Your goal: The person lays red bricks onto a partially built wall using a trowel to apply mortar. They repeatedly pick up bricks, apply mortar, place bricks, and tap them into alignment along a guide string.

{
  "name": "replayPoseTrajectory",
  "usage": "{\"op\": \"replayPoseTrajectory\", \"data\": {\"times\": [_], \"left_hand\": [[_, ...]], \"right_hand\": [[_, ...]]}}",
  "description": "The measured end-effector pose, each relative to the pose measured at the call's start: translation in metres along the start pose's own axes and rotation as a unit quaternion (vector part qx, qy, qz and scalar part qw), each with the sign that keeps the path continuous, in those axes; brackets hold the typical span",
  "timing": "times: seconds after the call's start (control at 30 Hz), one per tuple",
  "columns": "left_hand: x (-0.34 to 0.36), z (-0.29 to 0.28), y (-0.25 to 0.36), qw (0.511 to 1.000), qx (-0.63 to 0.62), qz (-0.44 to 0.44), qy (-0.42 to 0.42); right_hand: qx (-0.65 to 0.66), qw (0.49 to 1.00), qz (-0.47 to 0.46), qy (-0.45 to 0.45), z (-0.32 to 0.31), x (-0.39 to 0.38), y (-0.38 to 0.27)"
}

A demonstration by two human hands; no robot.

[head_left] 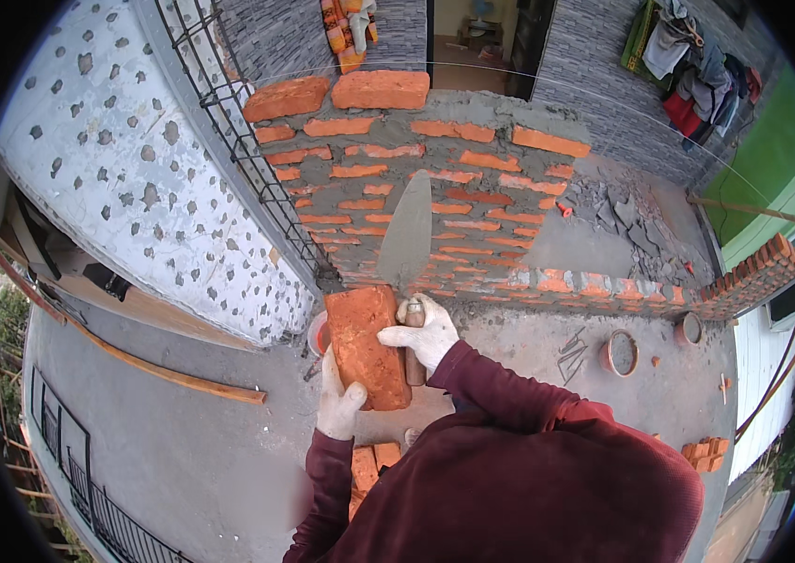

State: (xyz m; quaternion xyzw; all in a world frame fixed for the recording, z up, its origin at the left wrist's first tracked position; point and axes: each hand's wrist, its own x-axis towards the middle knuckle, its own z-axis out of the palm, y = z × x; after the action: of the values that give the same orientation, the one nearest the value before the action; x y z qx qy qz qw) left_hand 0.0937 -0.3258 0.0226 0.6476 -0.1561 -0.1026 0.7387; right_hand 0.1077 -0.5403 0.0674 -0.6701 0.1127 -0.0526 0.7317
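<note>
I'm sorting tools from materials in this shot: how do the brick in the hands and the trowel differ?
Colour: the brick is orange-red; the trowel has a grey blade and a brown handle. Shape: the brick is a rectangular block; the trowel's blade tapers to a rounded tip. Hold: the left hand grips the brick's lower-left side; the right hand holds the trowel's handle. Both are held close together in gloved hands.

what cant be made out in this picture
Head view:
Brick: underside faces away
Left hand: some fingers hidden behind brick
Trowel handle: partly covered by right hand
Pail: partly hidden behind brick
Loose bricks: partly covered by jacket
</note>
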Motion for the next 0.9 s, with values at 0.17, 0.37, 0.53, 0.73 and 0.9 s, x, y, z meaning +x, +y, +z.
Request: {"op": "replayPoseTrajectory", "data": {"times": [0.17, 0.37, 0.53, 0.73, 0.9], "left_hand": [[0.109, 0.073, 0.043, 0.984, 0.155, 0.026, -0.079], [0.246, 0.145, 0.093, 0.954, 0.187, 0.084, -0.22], [0.373, 0.186, 0.144, 0.807, 0.433, 0.223, -0.335], [0.483, 0.221, 0.144, 0.728, 0.47, 0.293, -0.404], [0.535, 0.241, 0.144, 0.726, 0.452, 0.3, -0.423]], "right_hand": [[-0.028, 0.987, -0.089, 0.131, -0.051, 0.016, -0.044], [0.133, 0.958, -0.167, 0.189, -0.125, 0.057, -0.083], [0.29, 0.915, -0.208, 0.189, -0.174, 0.078, -0.097], [0.243, 0.869, -0.217, 0.374, -0.215, 0.065, -0.059], [0.212, 0.82, -0.213, 0.487, -0.199, 0.047, -0.042]]}}
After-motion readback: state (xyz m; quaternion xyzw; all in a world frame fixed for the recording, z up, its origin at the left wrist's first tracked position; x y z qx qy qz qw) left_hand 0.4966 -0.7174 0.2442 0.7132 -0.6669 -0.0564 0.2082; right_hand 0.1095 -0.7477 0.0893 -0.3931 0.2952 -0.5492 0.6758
